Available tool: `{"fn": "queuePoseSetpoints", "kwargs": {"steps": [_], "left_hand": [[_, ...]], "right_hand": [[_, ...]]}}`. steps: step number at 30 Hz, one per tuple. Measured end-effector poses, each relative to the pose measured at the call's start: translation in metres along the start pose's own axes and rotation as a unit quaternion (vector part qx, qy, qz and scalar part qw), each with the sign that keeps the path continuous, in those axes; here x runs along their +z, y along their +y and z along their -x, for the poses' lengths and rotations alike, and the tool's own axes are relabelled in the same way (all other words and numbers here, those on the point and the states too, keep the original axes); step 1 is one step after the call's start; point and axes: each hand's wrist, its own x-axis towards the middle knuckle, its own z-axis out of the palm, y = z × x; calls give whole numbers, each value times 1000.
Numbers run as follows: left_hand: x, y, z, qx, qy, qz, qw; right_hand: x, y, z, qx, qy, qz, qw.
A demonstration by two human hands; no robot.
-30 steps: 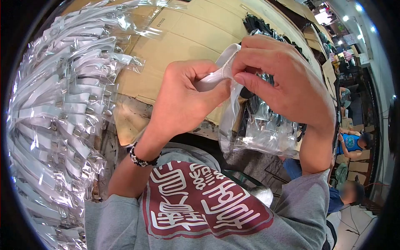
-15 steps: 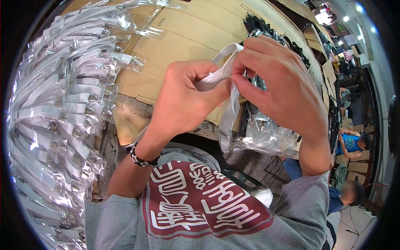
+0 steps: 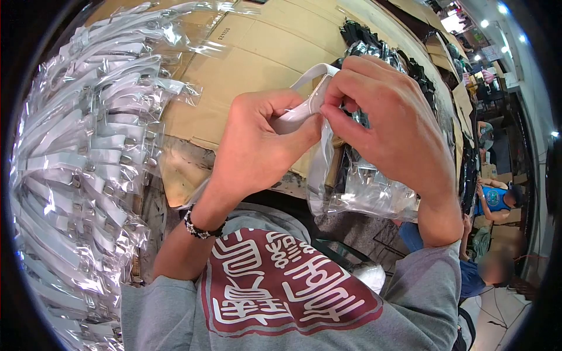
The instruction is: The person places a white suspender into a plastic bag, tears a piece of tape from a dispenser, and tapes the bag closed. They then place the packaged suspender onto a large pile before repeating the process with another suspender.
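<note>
A white strap [image 3: 320, 169] is looped between my two hands and hangs below them. My left hand [image 3: 263, 137] grips a folded part of it between thumb and curled fingers. My right hand [image 3: 380, 108] pinches the strap's edge close to my left thumb, its thumb and forefinger together. One loop of the strap rises above the left fingertips. What lies inside the left palm is partly hidden.
Many white straps in clear bags [image 3: 111, 146] are piled at the left. Cardboard [image 3: 252, 52] covers the table. Black bagged items [image 3: 380, 47] and clear bags [image 3: 374, 190] lie at the right. Beyond, a person in blue [image 3: 494, 200] and another person [image 3: 477, 278] are visible.
Both hands have shifted very slightly, still gripping the strap. The strap's upper loop has tilted a little. In the background, the nearer person has moved an arm.
</note>
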Motion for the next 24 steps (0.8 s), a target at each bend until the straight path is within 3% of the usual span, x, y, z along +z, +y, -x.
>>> {"fn": "queuePoseSetpoints", "kwargs": {"steps": [8, 14, 17, 24], "left_hand": [[0, 2, 3, -9, -4, -9, 1000], [0, 3, 1, -16, -4, 71, 997], [-6, 6, 0, -22, -8, 98, 995], [-8, 5, 0, -12, 1, 147, 989]], "right_hand": [[-4, 3, 3, 58, -2, -12, 998], [-12, 13, 1, 73, 27, -30, 996], [-20, 19, 8, 139, 76, -157, 975], [11, 8, 21, 216, 45, -230, 948]]}}
